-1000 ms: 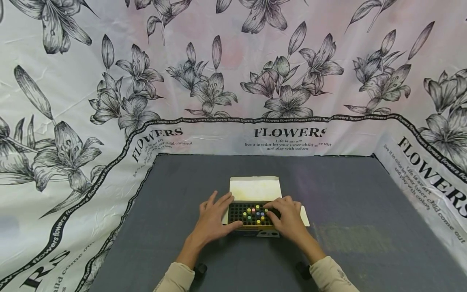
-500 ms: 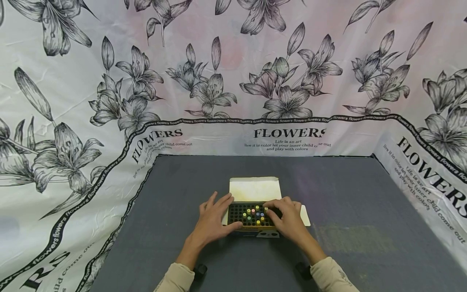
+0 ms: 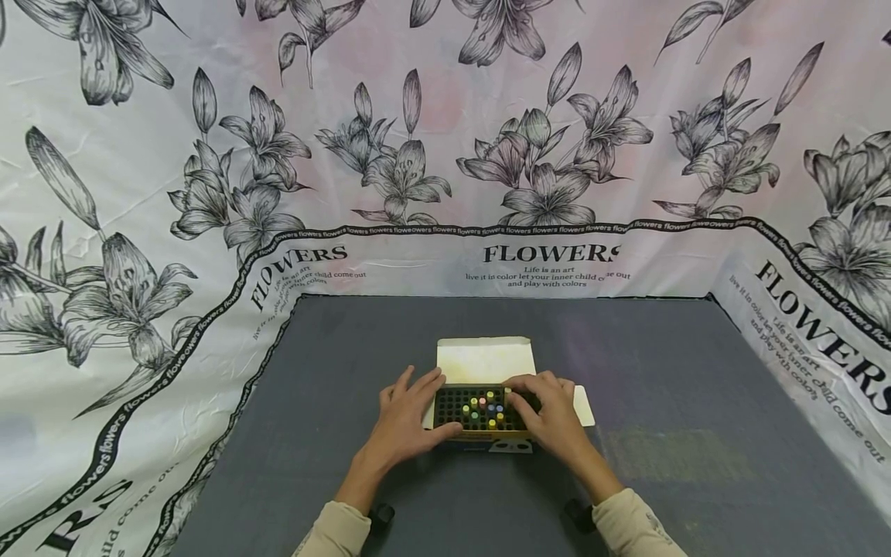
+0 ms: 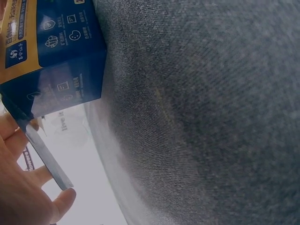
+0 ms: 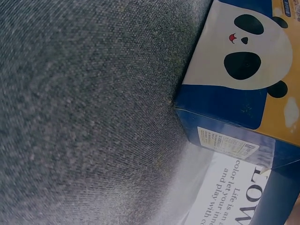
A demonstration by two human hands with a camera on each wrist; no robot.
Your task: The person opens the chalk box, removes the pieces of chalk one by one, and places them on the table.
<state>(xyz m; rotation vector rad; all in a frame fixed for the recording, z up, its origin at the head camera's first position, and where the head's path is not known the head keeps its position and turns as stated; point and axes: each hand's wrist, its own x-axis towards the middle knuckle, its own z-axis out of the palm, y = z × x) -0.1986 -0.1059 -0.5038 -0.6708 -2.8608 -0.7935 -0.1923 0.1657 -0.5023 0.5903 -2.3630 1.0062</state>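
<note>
An opened cardboard box (image 3: 487, 446), blue and yellow with a panda print, sits on the table before me. Inside it is a black holder (image 3: 448, 396) full of round holes. Several coloured sticks (image 3: 483, 403), perhaps chalks, stand in the holes. My right hand (image 3: 553, 410) is over the holder's right end, its thumb and forefinger pinching a yellow-ended stick (image 3: 508, 391); its lower part is hidden. At the box's left end, my left hand (image 3: 407, 414) rests with fingers spread, thumb by the front edge. The left wrist view shows this hand (image 4: 23, 187) beside a side flap (image 4: 47, 157).
A pale lid flap (image 3: 485, 360) stands folded back behind the holder. Another flap (image 3: 583, 408) sticks out on the right. Grey cloth covers the table (image 3: 668, 371), and a flower-printed curtain (image 3: 390, 267) encloses its back and sides.
My right hand has shifted very slightly away from me, and the pinched stick's yellow end shows a little higher. The right flap has tilted slightly. My left hand has stayed where it was.
</note>
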